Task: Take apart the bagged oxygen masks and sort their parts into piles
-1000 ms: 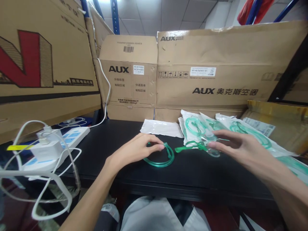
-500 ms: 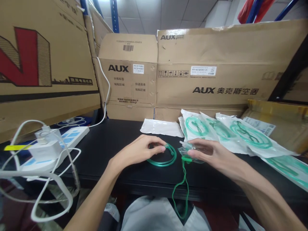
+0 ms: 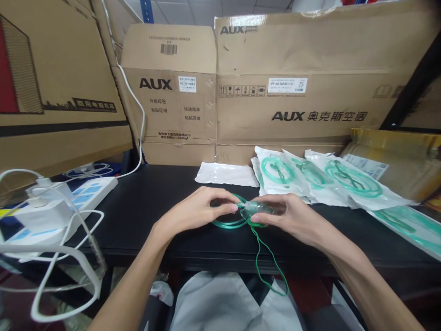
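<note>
Between thumb and fingers, my left hand (image 3: 200, 209) pinches the end of a coiled green tube (image 3: 229, 225) that lies on the black table. My right hand (image 3: 292, 213) grips a clear oxygen mask (image 3: 257, 210) by its body, its narrow white connector pointing left. Tube end and connector meet between my hands; whether they are joined I cannot tell. From the mask a green elastic strap (image 3: 272, 264) hangs in a loop over the table's front edge. My right fingers partly cover the mask.
Several white packs with green tubing (image 3: 275, 170) lie at the right, beside a taped yellowish package (image 3: 389, 156). A flat white pouch (image 3: 227, 174) lies behind my hands. Cardboard boxes (image 3: 292, 105) wall the back. A power strip (image 3: 93, 195) with white cables sits at the left.
My right hand has moved left with the mask, bringing its connector up to the tube end in my left hand. The strap's loop has swung right. The camera view has tilted down slightly.
</note>
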Tool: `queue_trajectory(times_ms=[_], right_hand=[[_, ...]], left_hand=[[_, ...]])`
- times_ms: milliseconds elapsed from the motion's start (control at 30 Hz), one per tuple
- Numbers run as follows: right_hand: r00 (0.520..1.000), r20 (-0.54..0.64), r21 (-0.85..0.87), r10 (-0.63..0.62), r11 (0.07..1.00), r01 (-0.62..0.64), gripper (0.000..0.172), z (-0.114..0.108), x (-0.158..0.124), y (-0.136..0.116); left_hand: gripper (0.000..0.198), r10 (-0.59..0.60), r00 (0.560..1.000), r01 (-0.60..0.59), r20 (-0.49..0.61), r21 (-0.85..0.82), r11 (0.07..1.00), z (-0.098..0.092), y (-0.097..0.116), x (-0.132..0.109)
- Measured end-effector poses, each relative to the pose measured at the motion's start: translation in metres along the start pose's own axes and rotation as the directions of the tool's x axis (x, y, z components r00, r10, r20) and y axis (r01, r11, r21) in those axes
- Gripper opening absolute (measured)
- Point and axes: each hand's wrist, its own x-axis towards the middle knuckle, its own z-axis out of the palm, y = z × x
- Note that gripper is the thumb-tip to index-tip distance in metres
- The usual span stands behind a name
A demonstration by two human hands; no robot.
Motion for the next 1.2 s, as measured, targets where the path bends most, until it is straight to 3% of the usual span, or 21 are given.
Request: queue_trajectory(times_ms=[133, 300, 533, 767, 967, 1200], right_hand=[[1.0, -0.001, -0.073, 0.005, 0.997, -0.005, 0.053, 0.0, -0.001, 0.002], [0.996, 0.022, -0.065, -0.09, 0.994, 0.092, 0.047, 0.001, -0.003, -0.002], [0.993, -0.096, -0.089, -0.074, 0.994, 0.065, 0.052, 0.003, 0.0, -0.005], [0.978, -0.12, -0.101, -0.168, 0.983, 0.156, 0.024, 0.003, -0.003, -0.011], [0.994, -0.08, -0.08, -0.071, 0.995, 0.065, 0.028, 0.004, -0.007, -0.011], [0.995, -0.008, 0.118, -0.098, 0.988, 0.098, 0.042, 0.006, -0.005, -0.009]], left_hand=[[0.024, 0.024, 1.0, -0.024, 0.007, 0.02, 1.0, 0.0, 0.0, -0.001], [0.026, -0.016, 1.0, 0.016, -0.016, 0.002, 1.0, -0.001, 0.003, -0.001], [0.039, -0.021, 0.997, 0.025, -0.071, 0.057, 0.998, 0.004, 0.004, 0.002], [0.033, 0.065, 0.992, -0.056, -0.107, 0.087, 0.995, 0.007, 0.001, 0.006], [0.027, 0.145, 0.978, -0.114, -0.152, 0.192, 0.975, 0.006, 0.005, 0.006], [0.028, 0.199, 0.964, -0.143, -0.176, 0.285, 0.948, 0.008, 0.008, 0.005]])
